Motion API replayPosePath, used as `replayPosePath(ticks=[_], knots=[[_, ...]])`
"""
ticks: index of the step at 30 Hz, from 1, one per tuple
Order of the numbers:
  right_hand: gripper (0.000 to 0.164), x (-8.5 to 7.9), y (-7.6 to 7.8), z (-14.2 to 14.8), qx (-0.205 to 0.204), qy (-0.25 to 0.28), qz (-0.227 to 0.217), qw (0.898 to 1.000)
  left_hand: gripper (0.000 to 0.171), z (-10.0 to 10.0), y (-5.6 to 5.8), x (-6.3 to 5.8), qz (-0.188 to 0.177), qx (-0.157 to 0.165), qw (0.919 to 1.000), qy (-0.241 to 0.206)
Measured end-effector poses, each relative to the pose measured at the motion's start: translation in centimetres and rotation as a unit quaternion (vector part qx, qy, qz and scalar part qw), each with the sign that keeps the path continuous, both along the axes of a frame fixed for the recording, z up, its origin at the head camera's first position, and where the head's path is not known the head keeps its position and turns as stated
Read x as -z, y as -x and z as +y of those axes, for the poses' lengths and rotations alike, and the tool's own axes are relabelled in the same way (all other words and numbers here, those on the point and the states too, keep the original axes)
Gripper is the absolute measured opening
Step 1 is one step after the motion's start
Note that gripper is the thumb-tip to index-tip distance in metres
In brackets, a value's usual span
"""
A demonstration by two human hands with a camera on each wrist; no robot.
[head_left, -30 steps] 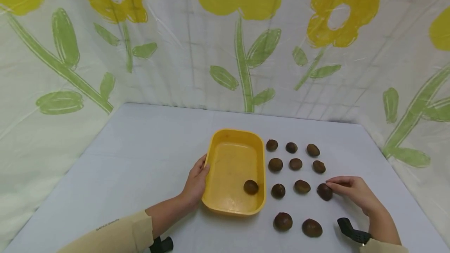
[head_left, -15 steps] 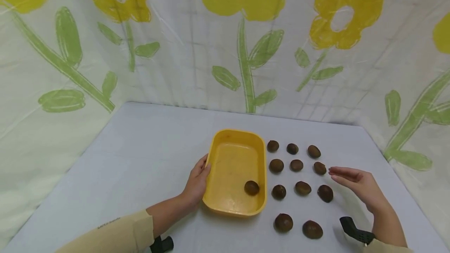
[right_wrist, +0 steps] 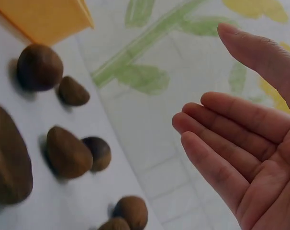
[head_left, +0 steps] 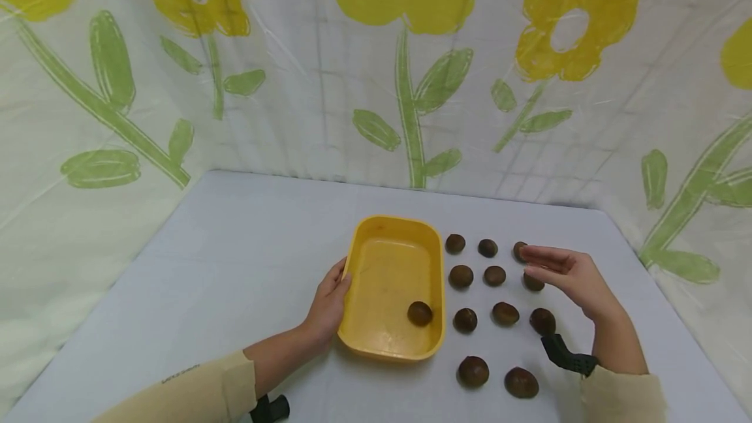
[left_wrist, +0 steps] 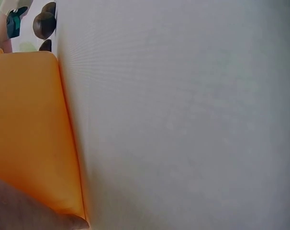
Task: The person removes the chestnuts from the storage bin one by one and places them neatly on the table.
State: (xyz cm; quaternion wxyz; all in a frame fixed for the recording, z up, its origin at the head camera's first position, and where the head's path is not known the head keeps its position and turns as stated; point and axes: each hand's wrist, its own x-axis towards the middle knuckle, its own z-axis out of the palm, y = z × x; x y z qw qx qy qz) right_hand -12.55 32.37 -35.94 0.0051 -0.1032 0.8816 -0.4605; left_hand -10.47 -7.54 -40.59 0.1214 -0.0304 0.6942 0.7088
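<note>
My left hand (head_left: 328,305) grips the left side of a yellow rectangular plastic tub (head_left: 382,266). One brown chestnut (head_left: 420,313) lies inside, toward the front right corner. To the tub's right, several loose chestnuts (head_left: 505,313) stand in rough rows on the table. My right hand (head_left: 572,277) hovers over the right-hand column and holds nothing; in the right wrist view its fingers are extended and the thumb is apart. Its fingers partly cover the back right chestnut (head_left: 519,250) and the one in front of it (head_left: 533,282). In the left wrist view, the tub's outer wall (left_wrist: 30,120) shows beside my left hand (left_wrist: 30,211).
A white cloth covers the table (head_left: 247,234). Behind it hangs a white curtain (head_left: 282,83) printed with yellow flowers. Two large chestnuts (head_left: 473,371) lie in the front row. Black wrist cameras sit below both hands.
My right hand has left the chestnut it touched in the third row. It has moved back and left over the rear chestnuts. The left hand and tub stay put.
</note>
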Motion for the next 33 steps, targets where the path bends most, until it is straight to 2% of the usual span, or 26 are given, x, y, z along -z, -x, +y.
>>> replayPosePath(ticks=[8,16,26,33], knots=[[0.049,-0.7,1.7,-2.9,-0.029,0.024,-0.016,0.999,0.049,-0.1,0.1,0.0,0.002,0.0,1.0,0.001],[0.052,-1.2,2.6,-5.9,-0.063,0.029,-0.044,0.997,0.048,-0.1,0.1,0.2,0.004,0.001,1.0,-0.002],[0.048,-1.9,4.1,-9.4,-0.125,0.04,-0.037,0.991,0.049,-0.1,0.3,0.4,0.006,-0.003,1.0,0.001],[0.052,-2.2,4.9,-12.7,-0.172,0.016,-0.061,0.983,0.048,-0.1,0.3,0.6,0.016,-0.001,0.9998,-0.007]])
